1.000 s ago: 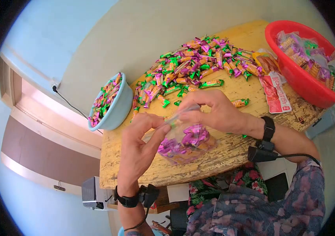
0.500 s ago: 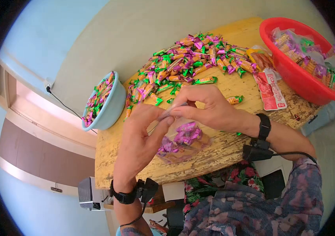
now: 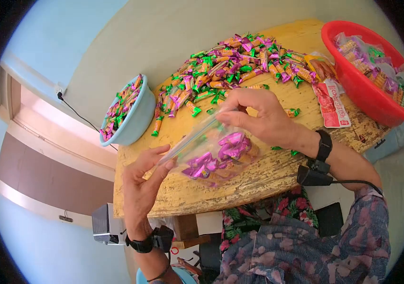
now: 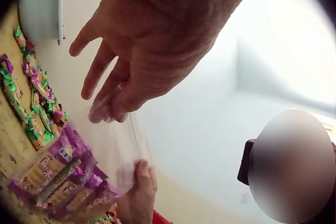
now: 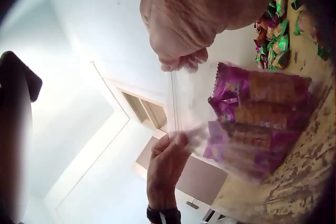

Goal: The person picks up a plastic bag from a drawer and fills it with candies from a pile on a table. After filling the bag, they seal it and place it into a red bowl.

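Note:
A clear zip bag (image 3: 211, 158) holding several purple-wrapped snacks is stretched between both hands above the table's front part. My left hand (image 3: 142, 182) pinches the near-left end of its top edge between thumb and fingers. At the far-right end of that edge, my right hand (image 3: 263, 118) pinches the plastic. The right wrist view shows the purple packets (image 5: 262, 113) lying side by side through the plastic. In the left wrist view the left thumb and forefinger meet on the film, with the other fingers of the left hand (image 4: 152, 40) spread.
Loose green and purple snacks (image 3: 225, 66) are heaped along the back of the worn yellow table (image 3: 173, 199). A blue basin (image 3: 138, 116) of snacks stands left, a red basin (image 3: 367, 90) of filled bags right. A red-and-white packet (image 3: 332, 106) lies beside the red basin.
My hands, close together half a second ago, have moved apart. The left went down and left, the right slightly up and right, and the bag's top edge is now drawn out straight between them.

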Demonstrator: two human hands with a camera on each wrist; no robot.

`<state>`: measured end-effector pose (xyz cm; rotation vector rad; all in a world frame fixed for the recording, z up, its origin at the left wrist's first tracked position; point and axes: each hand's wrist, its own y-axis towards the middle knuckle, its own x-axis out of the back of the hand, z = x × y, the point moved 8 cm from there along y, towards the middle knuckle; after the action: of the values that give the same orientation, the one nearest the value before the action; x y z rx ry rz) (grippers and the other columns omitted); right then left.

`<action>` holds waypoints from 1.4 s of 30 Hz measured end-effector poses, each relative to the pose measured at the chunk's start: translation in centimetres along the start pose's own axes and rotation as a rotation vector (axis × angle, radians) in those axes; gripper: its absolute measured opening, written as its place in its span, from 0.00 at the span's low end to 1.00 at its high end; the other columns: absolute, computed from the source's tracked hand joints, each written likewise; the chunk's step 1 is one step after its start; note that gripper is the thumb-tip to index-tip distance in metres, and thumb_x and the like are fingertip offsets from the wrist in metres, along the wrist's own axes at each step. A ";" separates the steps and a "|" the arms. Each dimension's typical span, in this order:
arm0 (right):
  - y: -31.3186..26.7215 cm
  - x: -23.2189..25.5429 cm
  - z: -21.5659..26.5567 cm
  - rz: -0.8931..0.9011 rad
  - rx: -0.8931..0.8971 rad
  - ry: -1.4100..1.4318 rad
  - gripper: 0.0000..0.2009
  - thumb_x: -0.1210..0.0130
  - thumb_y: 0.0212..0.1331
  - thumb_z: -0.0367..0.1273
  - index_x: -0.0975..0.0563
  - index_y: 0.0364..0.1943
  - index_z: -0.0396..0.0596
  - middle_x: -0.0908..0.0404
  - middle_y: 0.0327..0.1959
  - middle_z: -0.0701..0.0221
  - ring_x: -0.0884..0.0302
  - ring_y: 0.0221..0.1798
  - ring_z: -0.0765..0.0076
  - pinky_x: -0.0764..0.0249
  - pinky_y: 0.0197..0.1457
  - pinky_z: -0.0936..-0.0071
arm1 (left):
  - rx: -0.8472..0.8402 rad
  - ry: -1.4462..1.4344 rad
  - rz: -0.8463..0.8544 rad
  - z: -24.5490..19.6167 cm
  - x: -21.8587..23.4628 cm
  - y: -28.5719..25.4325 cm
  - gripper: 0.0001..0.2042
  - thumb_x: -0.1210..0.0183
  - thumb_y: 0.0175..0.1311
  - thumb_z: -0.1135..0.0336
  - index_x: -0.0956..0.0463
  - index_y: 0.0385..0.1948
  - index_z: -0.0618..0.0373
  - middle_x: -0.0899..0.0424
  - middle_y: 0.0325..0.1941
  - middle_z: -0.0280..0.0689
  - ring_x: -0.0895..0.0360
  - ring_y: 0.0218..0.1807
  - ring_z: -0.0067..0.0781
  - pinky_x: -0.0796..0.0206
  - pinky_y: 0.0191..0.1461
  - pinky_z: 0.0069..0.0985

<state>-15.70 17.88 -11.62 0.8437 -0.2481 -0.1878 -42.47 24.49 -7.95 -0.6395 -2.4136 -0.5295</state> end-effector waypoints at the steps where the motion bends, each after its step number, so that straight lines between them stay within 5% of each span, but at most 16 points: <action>1: 0.0 0.0 0.1 0.001 0.013 -0.002 0.05 0.34 0.73 0.29 0.13 0.42 0.41 0.13 0.36 0.74 0.23 0.35 0.81 0.28 0.39 0.78 | -0.001 -0.011 0.002 0.2 0.0 -0.1 0.06 0.29 0.70 0.72 0.08 0.43 0.63 0.08 0.53 0.46 0.15 0.60 0.36 0.28 0.66 0.34; 11: 0.3 0.3 -0.1 -0.028 -0.017 0.117 0.07 0.36 0.74 0.31 0.15 0.40 0.41 0.15 0.32 0.75 0.25 0.33 0.82 0.28 0.37 0.76 | 0.013 -0.106 -0.056 1.3 0.2 0.0 0.04 0.30 0.70 0.75 0.09 0.42 0.64 0.07 0.45 0.40 0.15 0.58 0.32 0.28 0.67 0.34; 22: 0.5 -0.1 0.5 0.041 -0.009 0.041 0.11 0.33 0.73 0.35 0.17 0.39 0.40 0.18 0.30 0.75 0.23 0.37 0.80 0.25 0.40 0.75 | 0.018 -0.378 -0.121 4.2 -3.5 -1.0 0.15 0.36 0.78 0.69 0.13 0.59 0.66 0.09 0.58 0.41 0.14 0.60 0.32 0.26 0.70 0.33; 25: 0.1 -1.5 -1.5 0.134 -0.146 0.183 0.14 0.32 0.72 0.38 0.19 0.37 0.40 0.21 0.28 0.75 0.24 0.37 0.80 0.25 0.40 0.74 | 0.033 -0.446 -0.138 5.4 -3.6 -1.4 0.14 0.37 0.79 0.68 0.13 0.58 0.66 0.09 0.57 0.41 0.14 0.59 0.31 0.25 0.69 0.32; 28: -0.7 -2.5 -2.5 0.340 -0.273 0.208 0.11 0.33 0.74 0.32 0.18 0.50 0.40 0.16 0.43 0.75 0.19 0.46 0.83 0.21 0.51 0.76 | 0.048 -0.465 -0.178 6.0 -3.5 -1.6 0.14 0.37 0.80 0.67 0.13 0.57 0.66 0.09 0.57 0.42 0.14 0.59 0.30 0.25 0.68 0.32; 31: -0.1 -1.3 -2.4 0.363 -0.314 -0.020 0.10 0.33 0.74 0.32 0.18 0.50 0.40 0.15 0.42 0.75 0.19 0.46 0.84 0.21 0.51 0.77 | 0.020 -0.483 -0.202 5.8 -3.6 -1.7 0.13 0.37 0.80 0.67 0.12 0.56 0.66 0.08 0.56 0.42 0.14 0.58 0.29 0.25 0.68 0.31; 36: -0.2 -0.9 -3.6 0.300 -0.427 0.169 0.09 0.36 0.75 0.33 0.17 0.48 0.42 0.15 0.38 0.77 0.19 0.40 0.85 0.21 0.44 0.79 | 0.015 -0.544 -0.265 6.7 -4.1 -1.9 0.14 0.35 0.79 0.67 0.13 0.56 0.67 0.08 0.54 0.41 0.14 0.57 0.27 0.26 0.67 0.28; 42: -0.7 -0.4 -4.7 0.244 -0.596 0.147 0.11 0.36 0.75 0.37 0.18 0.39 0.43 0.18 0.31 0.78 0.19 0.34 0.84 0.23 0.34 0.79 | 0.051 -0.528 -0.227 6.6 -4.8 -1.3 0.21 0.38 0.80 0.68 0.23 0.69 0.68 0.11 0.61 0.43 0.15 0.60 0.28 0.26 0.69 0.28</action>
<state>-14.74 20.87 -15.26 0.2294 -0.1416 0.0323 -42.59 25.19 -16.15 -0.5345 -3.0115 -0.4256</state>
